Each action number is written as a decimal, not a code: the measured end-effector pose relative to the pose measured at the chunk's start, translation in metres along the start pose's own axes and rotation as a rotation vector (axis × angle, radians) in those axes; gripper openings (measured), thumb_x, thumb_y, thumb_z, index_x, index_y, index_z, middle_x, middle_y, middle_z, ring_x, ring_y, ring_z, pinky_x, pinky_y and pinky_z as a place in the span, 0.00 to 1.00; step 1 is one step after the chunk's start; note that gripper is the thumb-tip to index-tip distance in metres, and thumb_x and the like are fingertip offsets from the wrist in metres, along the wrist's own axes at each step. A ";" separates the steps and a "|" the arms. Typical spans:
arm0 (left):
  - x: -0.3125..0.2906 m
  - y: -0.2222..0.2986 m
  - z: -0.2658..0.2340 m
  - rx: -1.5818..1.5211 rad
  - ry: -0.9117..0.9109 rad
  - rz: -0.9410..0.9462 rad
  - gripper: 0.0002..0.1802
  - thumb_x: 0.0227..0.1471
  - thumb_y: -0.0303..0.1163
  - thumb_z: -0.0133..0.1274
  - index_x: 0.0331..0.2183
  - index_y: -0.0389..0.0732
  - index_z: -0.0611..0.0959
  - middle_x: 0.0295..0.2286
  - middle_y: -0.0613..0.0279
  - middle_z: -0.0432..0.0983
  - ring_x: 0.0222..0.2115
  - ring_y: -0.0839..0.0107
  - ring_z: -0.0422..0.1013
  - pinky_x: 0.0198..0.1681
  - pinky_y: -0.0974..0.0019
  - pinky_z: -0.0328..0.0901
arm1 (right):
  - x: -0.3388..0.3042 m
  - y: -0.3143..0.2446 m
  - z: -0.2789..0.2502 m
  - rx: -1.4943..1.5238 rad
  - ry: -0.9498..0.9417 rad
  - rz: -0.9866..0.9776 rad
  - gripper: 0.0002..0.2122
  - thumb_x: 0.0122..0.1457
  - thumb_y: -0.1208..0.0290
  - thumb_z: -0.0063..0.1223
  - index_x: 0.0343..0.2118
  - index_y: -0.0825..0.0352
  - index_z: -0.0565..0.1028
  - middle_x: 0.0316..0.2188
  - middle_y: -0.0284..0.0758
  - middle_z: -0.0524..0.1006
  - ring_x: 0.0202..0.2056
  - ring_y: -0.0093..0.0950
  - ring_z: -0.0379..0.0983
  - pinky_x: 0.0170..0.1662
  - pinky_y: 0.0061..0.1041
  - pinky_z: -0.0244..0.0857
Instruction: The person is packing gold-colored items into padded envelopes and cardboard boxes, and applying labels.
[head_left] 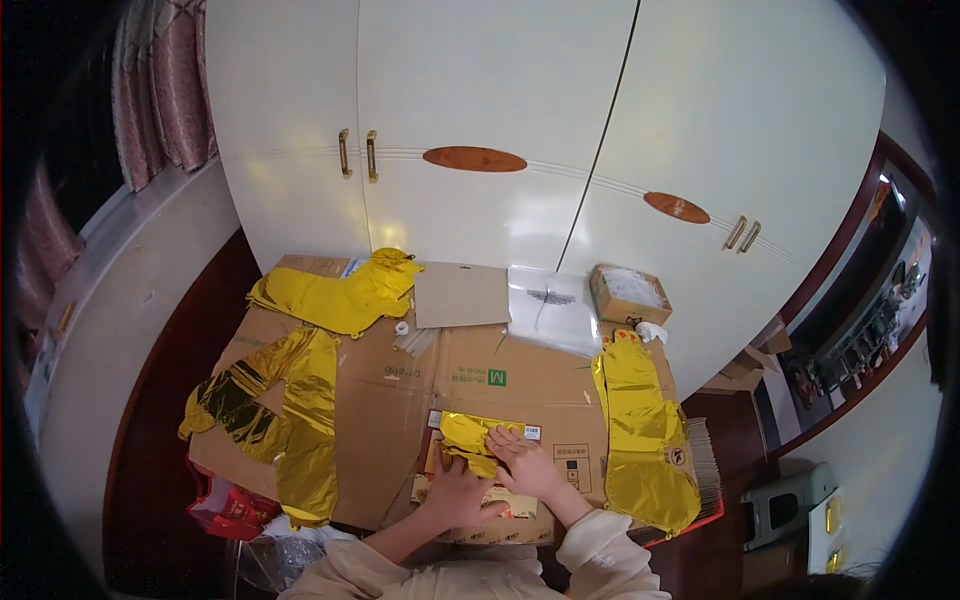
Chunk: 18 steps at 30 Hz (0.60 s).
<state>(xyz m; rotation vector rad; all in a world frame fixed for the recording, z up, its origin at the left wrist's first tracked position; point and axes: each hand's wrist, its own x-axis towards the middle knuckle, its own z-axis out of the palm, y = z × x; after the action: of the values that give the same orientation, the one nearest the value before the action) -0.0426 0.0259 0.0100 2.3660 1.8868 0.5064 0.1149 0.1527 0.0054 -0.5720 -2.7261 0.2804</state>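
Observation:
A folded gold foil balloon [466,430] lies in front of me near the table's front edge, on top of a flat printed card or package that shows at its edges. My right hand [527,462] rests flat on the balloon's right part, fingers stretched out and slightly apart. Close to its near left edge is my left hand [464,496]; its fingertips touch the foil and its thumb points away to the right. Beneath my hands sits a red and cream printed package [516,503], partly covered by them.
More flat gold foil balloons lie at the back left [340,294], left [308,420] and right [645,440] of the cardboard-covered table [385,440]. A grey card [462,297], clear plastic bag [548,312] and small box [630,293] stand along the back, before white cabinets [480,90].

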 end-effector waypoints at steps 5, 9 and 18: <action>-0.001 0.002 -0.001 0.026 0.108 0.026 0.24 0.47 0.54 0.56 0.36 0.44 0.83 0.34 0.55 0.76 0.40 0.52 0.71 0.44 0.40 0.64 | -0.002 -0.001 0.004 -0.057 -0.016 -0.014 0.27 0.53 0.62 0.53 0.55 0.71 0.69 0.57 0.44 0.70 0.60 0.37 0.64 0.64 0.35 0.55; -0.007 -0.009 -0.039 -0.165 -0.203 -0.040 0.21 0.48 0.44 0.56 0.41 0.41 0.81 0.43 0.49 0.75 0.42 0.53 0.72 0.43 0.51 0.67 | -0.002 0.001 0.007 -0.122 -0.031 -0.043 0.32 0.53 0.52 0.56 0.55 0.72 0.69 0.57 0.45 0.69 0.60 0.38 0.64 0.64 0.35 0.56; 0.071 -0.068 0.003 -0.013 0.141 0.154 0.28 0.59 0.46 0.44 0.51 0.34 0.74 0.53 0.48 0.69 0.57 0.53 0.61 0.59 0.51 0.55 | -0.001 -0.001 0.002 -0.095 -0.081 -0.004 0.38 0.42 0.45 0.62 0.51 0.73 0.73 0.54 0.46 0.72 0.58 0.38 0.67 0.62 0.33 0.58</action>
<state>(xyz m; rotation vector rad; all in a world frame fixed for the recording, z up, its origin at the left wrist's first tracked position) -0.0916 0.1106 0.0044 2.5420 1.7550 0.7141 0.1149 0.1513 0.0030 -0.5929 -2.8303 0.1779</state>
